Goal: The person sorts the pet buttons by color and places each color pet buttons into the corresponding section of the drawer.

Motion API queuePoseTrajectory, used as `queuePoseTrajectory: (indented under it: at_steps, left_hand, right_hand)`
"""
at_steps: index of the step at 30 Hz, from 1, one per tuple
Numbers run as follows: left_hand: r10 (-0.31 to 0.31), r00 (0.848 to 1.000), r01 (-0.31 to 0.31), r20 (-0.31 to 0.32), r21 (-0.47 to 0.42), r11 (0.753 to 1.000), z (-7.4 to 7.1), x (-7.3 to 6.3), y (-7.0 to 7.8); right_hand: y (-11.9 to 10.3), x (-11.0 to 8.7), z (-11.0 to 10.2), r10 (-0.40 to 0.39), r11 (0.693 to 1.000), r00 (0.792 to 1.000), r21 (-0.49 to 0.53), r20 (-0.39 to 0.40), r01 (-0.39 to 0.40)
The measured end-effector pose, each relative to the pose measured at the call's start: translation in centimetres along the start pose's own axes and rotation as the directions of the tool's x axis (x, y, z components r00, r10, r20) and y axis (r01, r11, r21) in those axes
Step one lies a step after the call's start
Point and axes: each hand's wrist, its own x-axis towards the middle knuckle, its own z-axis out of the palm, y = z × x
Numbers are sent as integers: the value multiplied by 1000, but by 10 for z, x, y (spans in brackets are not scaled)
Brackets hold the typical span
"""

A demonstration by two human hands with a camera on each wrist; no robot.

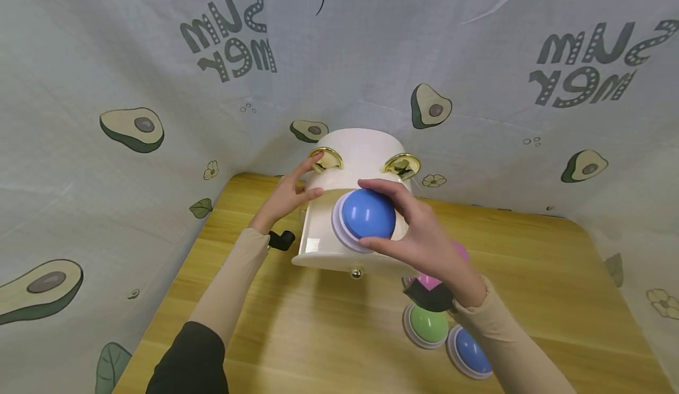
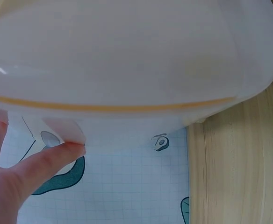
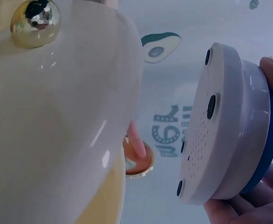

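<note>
My right hand [image 1: 424, 243] grips a round push button with a blue dome [image 1: 369, 214] and white base. Its perforated underside, with several dark feet, shows in the right wrist view. The button is held up over a glossy white container [image 1: 366, 146] with a rounded top, gold ring-shaped handles and a small gold knob [image 1: 356, 273] at its lower front. My left hand [image 1: 283, 199] rests on the container's left side, index finger at the left gold handle [image 1: 327, 159], thumb apart. In the left wrist view, the thumb touches the white container wall [image 2: 136, 60].
On the wooden table [image 1: 530, 276], a green button [image 1: 428, 325] and another blue button [image 1: 471, 351] lie near my right forearm. A pink button [image 1: 428, 281] is partly hidden beneath my right wrist. An avocado-print cloth [image 1: 345, 58] hangs behind the table.
</note>
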Motion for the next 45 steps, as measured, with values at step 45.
queuePoseTrajectory:
  at_steps: [45]
  left_hand:
    - [25, 1000, -25, -5, -5, 1000, 1, -2, 0]
  right_hand:
    - [34, 31, 53, 130, 974, 965, -212, 228, -81]
